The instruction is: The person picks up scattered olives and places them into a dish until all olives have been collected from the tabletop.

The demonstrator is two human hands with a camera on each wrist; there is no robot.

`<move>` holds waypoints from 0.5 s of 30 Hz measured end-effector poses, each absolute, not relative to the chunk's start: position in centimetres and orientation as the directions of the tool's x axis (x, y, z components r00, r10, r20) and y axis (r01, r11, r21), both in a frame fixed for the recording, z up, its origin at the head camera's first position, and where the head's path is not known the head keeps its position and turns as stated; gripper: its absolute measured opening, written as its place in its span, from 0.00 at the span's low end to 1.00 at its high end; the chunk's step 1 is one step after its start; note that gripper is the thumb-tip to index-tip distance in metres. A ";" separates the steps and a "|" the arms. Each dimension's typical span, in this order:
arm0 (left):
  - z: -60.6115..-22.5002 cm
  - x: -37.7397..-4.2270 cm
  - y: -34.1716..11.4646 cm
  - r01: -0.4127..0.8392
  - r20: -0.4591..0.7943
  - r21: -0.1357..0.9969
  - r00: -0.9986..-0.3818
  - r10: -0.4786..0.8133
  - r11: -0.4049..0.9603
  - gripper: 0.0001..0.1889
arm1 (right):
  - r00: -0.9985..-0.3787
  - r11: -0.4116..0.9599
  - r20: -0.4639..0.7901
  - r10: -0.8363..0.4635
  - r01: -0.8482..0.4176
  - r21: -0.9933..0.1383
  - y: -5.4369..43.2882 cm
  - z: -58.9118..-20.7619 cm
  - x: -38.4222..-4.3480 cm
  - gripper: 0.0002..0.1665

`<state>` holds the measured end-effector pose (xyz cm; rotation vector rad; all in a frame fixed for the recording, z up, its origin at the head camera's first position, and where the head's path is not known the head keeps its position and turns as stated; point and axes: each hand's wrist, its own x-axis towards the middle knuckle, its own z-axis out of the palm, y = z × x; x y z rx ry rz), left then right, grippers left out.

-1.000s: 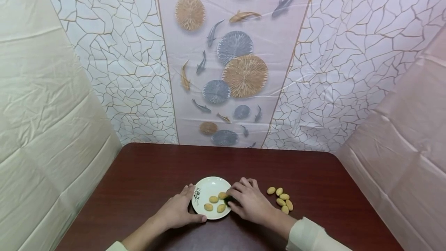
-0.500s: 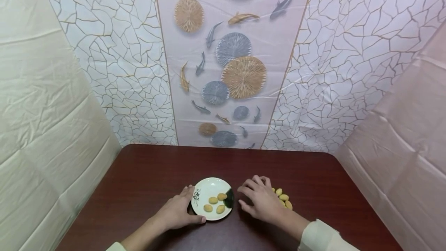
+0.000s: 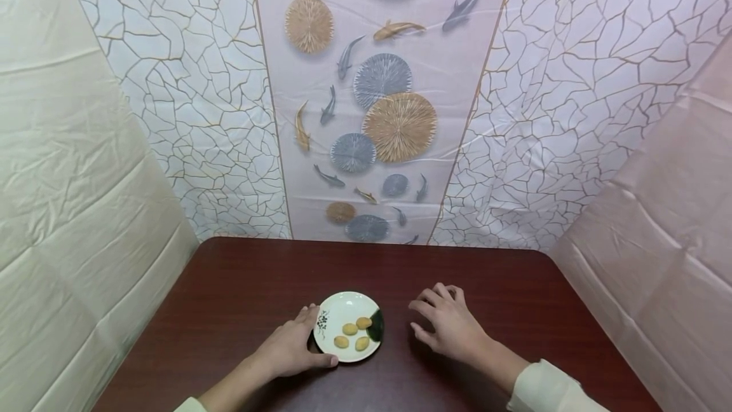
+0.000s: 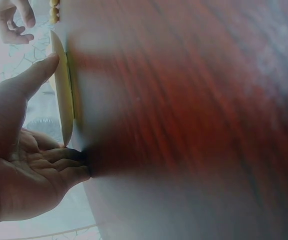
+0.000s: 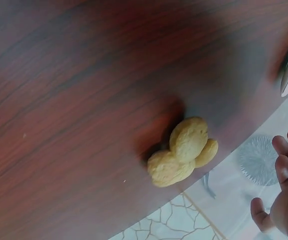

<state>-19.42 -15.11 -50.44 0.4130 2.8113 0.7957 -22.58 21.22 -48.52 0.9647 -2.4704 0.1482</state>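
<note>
A small white plate (image 3: 349, 301) with a dark green patch and a floral sprig lies in the head view. Several small oval yellow pieces (image 3: 350, 329) rest on it. My left hand (image 3: 288, 345) holds the plate by its left edge, thumb at the near rim and fingers at the far left, seen also in the left wrist view. My right hand (image 3: 452, 323) hovers right of the plate with loosely bent fingers and nothing in them. Beneath it, loose oval yellow pieces (image 5: 189, 140) show in the right wrist view, their surface slightly rough; the head view hides them.
The dark red-brown wooden table (image 3: 257, 272) has a rounded far edge. A patterned cloth (image 3: 366, 234) hangs behind it. Plain cream drapes (image 3: 74, 240) close in on the left, with another pinkish drape (image 3: 640, 259) on the right.
My right hand has moved from the plate's right rim out to the right, over the loose yellow pieces. The left hand and the plate have stayed in place.
</note>
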 end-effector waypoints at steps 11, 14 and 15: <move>-50.6 -19.5 -15.1 0.207 -0.111 0.530 -0.945 0.309 0.822 0.68 | -0.699 0.788 0.423 -0.577 -0.612 0.063 23.0 -48.6 -23.0 0.18; -50.6 -19.5 -15.1 0.206 -0.108 0.527 -0.946 0.306 0.824 0.68 | -0.714 0.797 0.415 -0.564 -0.602 0.049 23.6 -48.8 -23.0 0.18; -50.7 -19.4 -15.1 0.205 -0.109 0.526 -0.946 0.304 0.825 0.68 | -0.717 0.799 0.414 -0.561 -0.599 0.046 23.7 -48.9 -23.0 0.19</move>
